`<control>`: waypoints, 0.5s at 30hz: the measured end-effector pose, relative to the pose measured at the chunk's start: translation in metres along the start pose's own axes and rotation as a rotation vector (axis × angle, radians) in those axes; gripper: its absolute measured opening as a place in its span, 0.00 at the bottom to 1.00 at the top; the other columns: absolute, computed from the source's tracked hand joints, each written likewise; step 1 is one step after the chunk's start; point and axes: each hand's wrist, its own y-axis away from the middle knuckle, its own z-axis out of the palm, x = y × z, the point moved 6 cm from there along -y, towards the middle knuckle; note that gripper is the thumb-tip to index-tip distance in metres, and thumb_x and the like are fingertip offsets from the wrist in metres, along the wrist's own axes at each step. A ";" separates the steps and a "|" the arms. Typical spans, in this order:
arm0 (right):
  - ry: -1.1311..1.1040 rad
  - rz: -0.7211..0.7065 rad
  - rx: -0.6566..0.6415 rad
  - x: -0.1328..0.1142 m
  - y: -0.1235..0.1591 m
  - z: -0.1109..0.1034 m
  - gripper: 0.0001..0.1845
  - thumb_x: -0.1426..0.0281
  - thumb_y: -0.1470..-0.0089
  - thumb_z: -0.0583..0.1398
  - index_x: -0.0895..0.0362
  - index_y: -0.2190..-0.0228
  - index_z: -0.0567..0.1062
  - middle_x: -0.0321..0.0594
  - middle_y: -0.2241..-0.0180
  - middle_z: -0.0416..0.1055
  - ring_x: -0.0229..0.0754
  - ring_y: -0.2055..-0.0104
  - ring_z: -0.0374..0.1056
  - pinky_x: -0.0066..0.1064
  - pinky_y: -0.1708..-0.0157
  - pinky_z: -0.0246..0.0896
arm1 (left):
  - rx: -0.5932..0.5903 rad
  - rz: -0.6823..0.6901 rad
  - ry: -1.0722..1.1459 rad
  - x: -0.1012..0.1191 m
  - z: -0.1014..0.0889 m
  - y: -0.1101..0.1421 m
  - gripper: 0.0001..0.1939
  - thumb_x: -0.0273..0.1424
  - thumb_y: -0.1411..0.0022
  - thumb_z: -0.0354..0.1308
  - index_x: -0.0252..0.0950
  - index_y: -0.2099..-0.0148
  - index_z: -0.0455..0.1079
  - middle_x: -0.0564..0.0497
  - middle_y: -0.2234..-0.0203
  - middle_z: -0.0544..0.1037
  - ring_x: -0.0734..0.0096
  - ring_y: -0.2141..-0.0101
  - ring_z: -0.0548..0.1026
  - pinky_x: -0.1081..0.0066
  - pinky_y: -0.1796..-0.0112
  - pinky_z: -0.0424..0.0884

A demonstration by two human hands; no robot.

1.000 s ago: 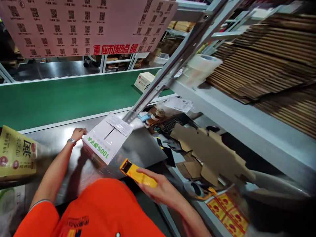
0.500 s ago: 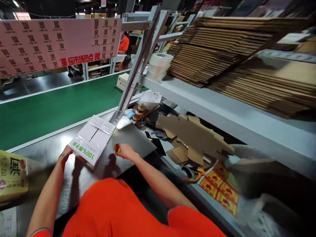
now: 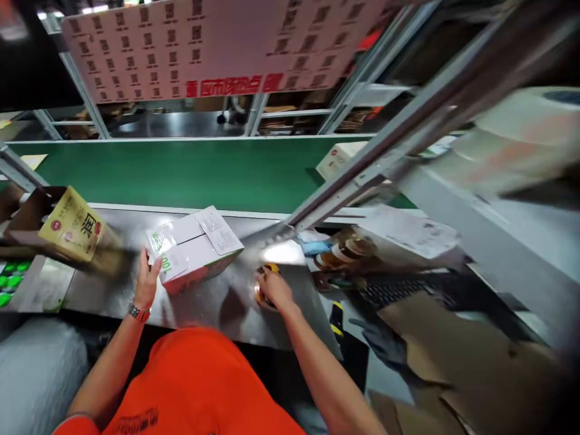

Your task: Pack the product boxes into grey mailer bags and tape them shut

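The right hand (image 3: 274,287) partly hides the yellow tape dispenser (image 3: 272,266); a metal post (image 3: 339,190) covers some of the far carton (image 3: 338,158). Blurred tape rolls (image 3: 521,139) run off the right edge.

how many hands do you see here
2: the left hand at the left end of the white carton, and the right hand gripping a yellow tape dispenser. Others may be hidden in the blurred background.

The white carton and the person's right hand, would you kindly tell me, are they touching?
Apart: the head view shows metal bench between the white carton and the right hand.
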 end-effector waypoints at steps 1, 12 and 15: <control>-0.131 -0.091 0.055 -0.007 -0.007 -0.010 0.32 0.58 0.26 0.52 0.64 0.32 0.72 0.66 0.35 0.74 0.60 0.34 0.73 0.48 0.35 0.67 | 0.020 -0.007 -0.013 0.004 0.009 0.014 0.51 0.55 0.34 0.67 0.41 0.20 0.54 0.39 0.24 0.66 0.49 0.25 0.65 0.56 0.26 0.62; -1.337 -0.503 -0.239 -0.171 -0.015 -0.039 0.50 0.30 0.46 0.59 0.55 0.39 0.79 0.49 0.34 0.76 0.58 0.26 0.64 0.51 0.27 0.62 | 0.268 -0.025 -0.052 0.015 0.029 0.056 0.58 0.50 0.48 0.79 0.34 0.22 0.62 0.34 0.33 0.78 0.47 0.38 0.79 0.52 0.33 0.72; -1.419 -0.430 -0.274 -0.171 0.000 -0.031 0.43 0.37 0.50 0.63 0.54 0.45 0.81 0.45 0.41 0.81 0.58 0.30 0.70 0.51 0.28 0.64 | 0.254 -0.010 -0.022 0.013 0.026 0.056 0.61 0.48 0.49 0.80 0.32 0.21 0.61 0.34 0.34 0.79 0.46 0.39 0.80 0.51 0.34 0.73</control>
